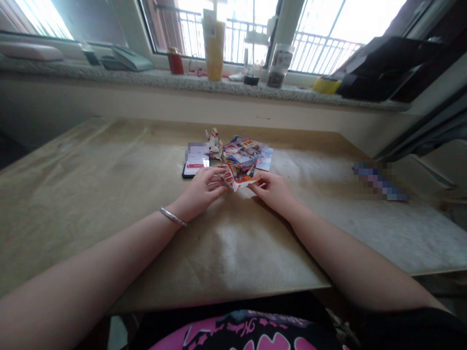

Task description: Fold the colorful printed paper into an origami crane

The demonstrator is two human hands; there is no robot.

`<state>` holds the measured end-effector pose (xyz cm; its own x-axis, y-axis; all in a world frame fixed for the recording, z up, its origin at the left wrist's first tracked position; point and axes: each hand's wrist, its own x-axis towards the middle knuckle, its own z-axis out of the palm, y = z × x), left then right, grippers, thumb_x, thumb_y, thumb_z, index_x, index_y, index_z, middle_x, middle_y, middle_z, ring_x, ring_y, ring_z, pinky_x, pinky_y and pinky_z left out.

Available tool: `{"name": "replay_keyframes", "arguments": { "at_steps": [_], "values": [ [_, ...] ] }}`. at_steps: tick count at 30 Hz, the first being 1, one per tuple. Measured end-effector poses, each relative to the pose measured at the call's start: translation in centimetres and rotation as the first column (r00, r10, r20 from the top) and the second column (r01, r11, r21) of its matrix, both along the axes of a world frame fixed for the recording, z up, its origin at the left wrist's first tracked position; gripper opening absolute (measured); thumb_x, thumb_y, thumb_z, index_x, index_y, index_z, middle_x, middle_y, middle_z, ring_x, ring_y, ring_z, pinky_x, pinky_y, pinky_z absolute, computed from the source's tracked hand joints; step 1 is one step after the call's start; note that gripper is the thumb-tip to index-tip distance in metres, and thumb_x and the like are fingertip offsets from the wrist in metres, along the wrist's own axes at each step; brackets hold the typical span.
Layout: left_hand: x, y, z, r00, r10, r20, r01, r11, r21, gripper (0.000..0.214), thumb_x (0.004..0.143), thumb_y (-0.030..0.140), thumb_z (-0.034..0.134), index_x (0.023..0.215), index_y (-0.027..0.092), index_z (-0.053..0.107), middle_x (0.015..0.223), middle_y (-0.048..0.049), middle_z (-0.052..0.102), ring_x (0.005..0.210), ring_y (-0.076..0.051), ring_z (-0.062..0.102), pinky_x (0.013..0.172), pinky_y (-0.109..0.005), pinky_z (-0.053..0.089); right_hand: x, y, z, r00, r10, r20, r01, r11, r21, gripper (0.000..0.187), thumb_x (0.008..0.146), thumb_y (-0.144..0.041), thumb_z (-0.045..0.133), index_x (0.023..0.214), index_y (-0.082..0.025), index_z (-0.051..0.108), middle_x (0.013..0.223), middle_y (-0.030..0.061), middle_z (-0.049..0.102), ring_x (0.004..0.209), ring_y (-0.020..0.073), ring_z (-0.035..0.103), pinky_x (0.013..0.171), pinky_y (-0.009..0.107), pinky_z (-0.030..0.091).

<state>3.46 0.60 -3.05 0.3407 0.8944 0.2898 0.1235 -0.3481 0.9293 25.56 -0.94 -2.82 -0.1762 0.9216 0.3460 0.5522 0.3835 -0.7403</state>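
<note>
A colourful printed paper [239,179], creased and folded into an angular shape, is held between my two hands just above the table. The fingers of my left hand [204,188] curl at its left edge, the thumb lower and a little apart. On the other side, my right hand [274,190] pinches the paper's right corner between thumb and fingers. Right behind it lies a pile of colourful printed sheets [245,148]. A crumpled or folded piece of printed paper [214,142] stands at the pile's left. Beside my left hand rests a phone [197,165] with a lit screen.
The table [146,160] has a tan cover. At its right lies a blurred bluish flat object [379,182]. Behind, the stone windowsill [134,78] carries a yellow container [214,51], a red jar [175,61], a clear jar [280,65] and a black object [379,73].
</note>
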Motion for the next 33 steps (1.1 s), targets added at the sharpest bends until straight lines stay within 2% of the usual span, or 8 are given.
{"name": "replay_keyframes", "arguments": {
  "at_steps": [3, 5, 9, 12, 14, 19, 27, 33],
  "values": [
    [0.4, -0.3, 0.1, 0.995, -0.011, 0.096, 0.021, 0.994, -0.11, 0.044, 0.072, 0.025, 0.071, 0.111, 0.015, 0.052, 0.13, -0.0131, 0.05, 0.114, -0.024, 0.058, 0.102, -0.044, 0.046, -0.2, -0.3, 0.2, 1.0, 0.0, 0.017, -0.001, 0.999, 0.049, 0.014, 0.077, -0.03, 0.058, 0.074, -0.018, 0.064, 0.07, 0.0011, 0.065, 0.057, 0.0104, 0.055, 0.056, 0.022, 0.044],
    [0.5, -0.4, 0.3, 0.988, -0.022, 0.153, 0.048, 0.984, -0.171, 0.045, 0.073, 0.025, 0.07, 0.112, 0.015, 0.049, 0.127, -0.0131, 0.055, 0.117, -0.024, 0.057, 0.103, -0.044, 0.046, -0.3, -0.6, 0.4, 0.998, -0.019, 0.061, 0.014, 0.996, 0.088, 0.011, 0.076, -0.027, 0.058, 0.073, -0.018, 0.064, 0.07, 0.0012, 0.065, 0.057, 0.0103, 0.054, 0.057, 0.022, 0.044],
    [0.5, -0.5, 0.7, 0.991, -0.03, 0.132, 0.054, 0.981, -0.184, 0.041, 0.071, 0.029, 0.072, 0.105, 0.014, 0.056, 0.129, -0.014, 0.055, 0.119, -0.026, 0.056, 0.107, -0.045, 0.041, -0.4, -0.9, 0.9, 0.991, -0.059, 0.119, 0.042, 0.989, 0.143, 0.009, 0.076, -0.024, 0.058, 0.074, -0.019, 0.065, 0.073, 0.002, 0.066, 0.058, 0.0112, 0.056, 0.058, 0.023, 0.044],
    [0.4, -0.6, 1.0, 0.995, 0.054, 0.086, -0.042, 0.989, -0.139, 0.036, 0.067, 0.033, 0.075, 0.096, 0.014, 0.064, 0.139, -0.0142, 0.046, 0.125, -0.029, 0.049, 0.11, -0.045, 0.037, -0.5, -0.9, 1.0, 0.993, -0.075, 0.094, 0.064, 0.991, 0.119, 0.01, 0.076, -0.025, 0.057, 0.074, -0.019, 0.065, 0.074, 0.0018, 0.067, 0.059, 0.0113, 0.056, 0.058, 0.023, 0.045],
    [0.4, -0.7, 1.3, 0.994, 0.086, 0.071, -0.075, 0.987, -0.145, 0.035, 0.066, 0.033, 0.076, 0.095, 0.015, 0.067, 0.136, -0.0136, 0.05, 0.125, -0.03, 0.049, 0.11, -0.044, 0.037, -0.5, -0.8, 0.9, 0.996, -0.072, 0.051, 0.068, 0.995, 0.075, 0.011, 0.076, -0.026, 0.057, 0.075, -0.019, 0.066, 0.075, 0.0018, 0.067, 0.06, 0.0116, 0.057, 0.057, 0.023, 0.046],
    [0.7, -1.1, 1.6, 0.994, 0.027, 0.103, -0.003, 0.973, -0.231, 0.039, 0.066, 0.033, 0.076, 0.098, 0.015, 0.064, 0.115, -0.0093, 0.067, 0.111, -0.026, 0.061, 0.103, -0.043, 0.045, -0.6, -0.5, 0.5, 0.998, -0.063, -0.027, 0.063, 0.998, 0.004, 0.015, 0.075, -0.029, 0.057, 0.077, -0.017, 0.067, 0.077, 0.0036, 0.069, 0.065, 0.0136, 0.059, 0.06, 0.025, 0.047],
    [0.7, -1.0, 1.5, 0.995, 0.06, 0.082, -0.051, 0.993, -0.106, 0.038, 0.068, 0.041, 0.075, 0.095, 0.014, 0.065, 0.115, -0.0095, 0.065, 0.106, -0.023, 0.063, 0.102, -0.04, 0.046, -0.8, -0.2, 0.0, 0.989, -0.032, -0.143, 0.026, 0.999, -0.044, 0.019, 0.075, -0.033, 0.058, 0.083, -0.018, 0.068, 0.077, 0.0027, 0.069, 0.065, 0.0133, 0.058, 0.061, 0.025, 0.046],
    [0.6, -1.3, 2.1, 0.993, 0.099, -0.066, -0.1, 0.995, -0.009, 0.036, 0.073, 0.04, 0.071, 0.099, 0.014, 0.071, 0.114, -0.0097, 0.067, 0.107, -0.023, 0.062, 0.104, -0.039, 0.043, -1.1, -0.2, 0.1, 0.978, -0.042, -0.204, 0.021, 0.994, -0.103, 0.024, 0.075, -0.041, 0.061, 0.073, -0.017, 0.065, 0.071, 0.0019, 0.067, 0.062, 0.0128, 0.057, 0.061, 0.026, 0.046]
  ]
}}
